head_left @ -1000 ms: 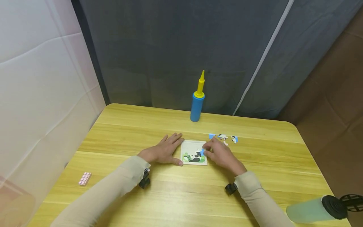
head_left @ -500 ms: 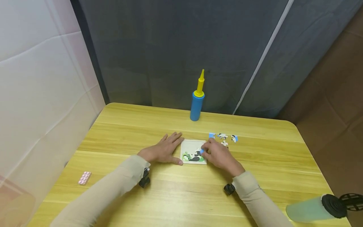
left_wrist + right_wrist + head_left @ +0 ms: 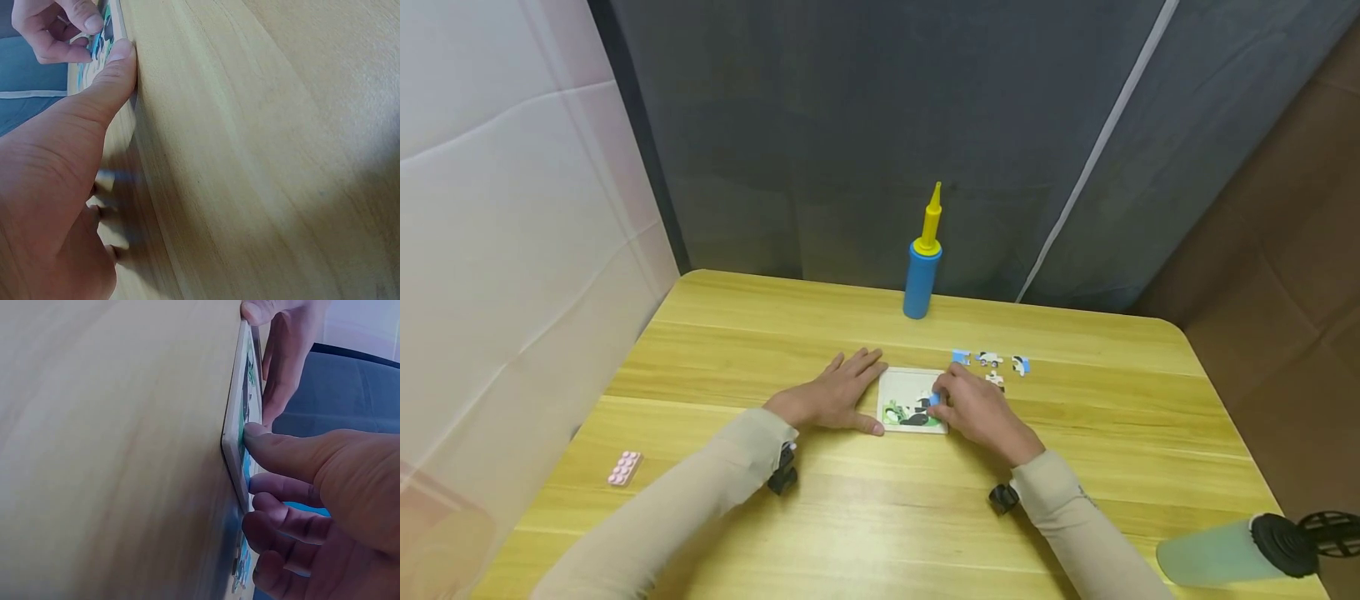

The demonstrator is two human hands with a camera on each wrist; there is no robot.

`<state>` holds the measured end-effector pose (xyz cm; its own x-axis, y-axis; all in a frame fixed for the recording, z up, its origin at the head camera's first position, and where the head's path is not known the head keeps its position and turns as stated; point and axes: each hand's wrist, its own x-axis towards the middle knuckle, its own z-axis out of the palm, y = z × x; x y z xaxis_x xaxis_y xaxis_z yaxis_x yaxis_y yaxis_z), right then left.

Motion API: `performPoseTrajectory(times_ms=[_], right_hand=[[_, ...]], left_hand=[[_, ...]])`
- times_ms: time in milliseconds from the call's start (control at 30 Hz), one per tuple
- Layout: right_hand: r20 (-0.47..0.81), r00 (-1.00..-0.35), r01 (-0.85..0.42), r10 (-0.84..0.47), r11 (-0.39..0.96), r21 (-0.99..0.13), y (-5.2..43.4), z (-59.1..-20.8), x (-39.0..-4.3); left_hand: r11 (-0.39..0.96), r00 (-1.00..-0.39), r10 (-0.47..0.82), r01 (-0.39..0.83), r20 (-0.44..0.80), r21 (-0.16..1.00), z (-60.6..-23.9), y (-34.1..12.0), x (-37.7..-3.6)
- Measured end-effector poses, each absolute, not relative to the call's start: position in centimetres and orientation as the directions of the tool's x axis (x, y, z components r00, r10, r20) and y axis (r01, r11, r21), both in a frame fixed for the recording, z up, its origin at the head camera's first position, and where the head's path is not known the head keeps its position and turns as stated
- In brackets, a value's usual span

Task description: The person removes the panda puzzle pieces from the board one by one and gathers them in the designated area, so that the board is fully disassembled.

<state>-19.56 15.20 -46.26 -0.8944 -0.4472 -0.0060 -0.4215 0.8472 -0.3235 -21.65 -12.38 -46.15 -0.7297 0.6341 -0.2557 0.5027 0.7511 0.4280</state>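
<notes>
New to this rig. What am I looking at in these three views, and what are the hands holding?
No robot here: a person works bare-handed, wearing three cameras. The head view looks down at a wooden table. Each wrist view looks along that hand, so the table appears tilted. The left hand lies flat, its thumb against the edge of a panda puzzle board. The right hand pinches a blue puzzle piece over the board. Loose pieces lie behind it, a blue and yellow hand pump stands farther back, and a pink block lies left.

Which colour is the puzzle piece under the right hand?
Blue piece; the head view shows it best.
</notes>
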Motion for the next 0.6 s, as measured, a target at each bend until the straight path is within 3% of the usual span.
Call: performPoseTrajectory(times_ms=[600], right_hand=[[-0.128, -0.905, -0.318, -0.406, 0.845, -0.429, 15.6, -46.1, -20.7]], left_hand=[[0.742, -0.726, 0.642, 0.504, -0.248, 0.443, -45.8, -12.0, -21.6]])
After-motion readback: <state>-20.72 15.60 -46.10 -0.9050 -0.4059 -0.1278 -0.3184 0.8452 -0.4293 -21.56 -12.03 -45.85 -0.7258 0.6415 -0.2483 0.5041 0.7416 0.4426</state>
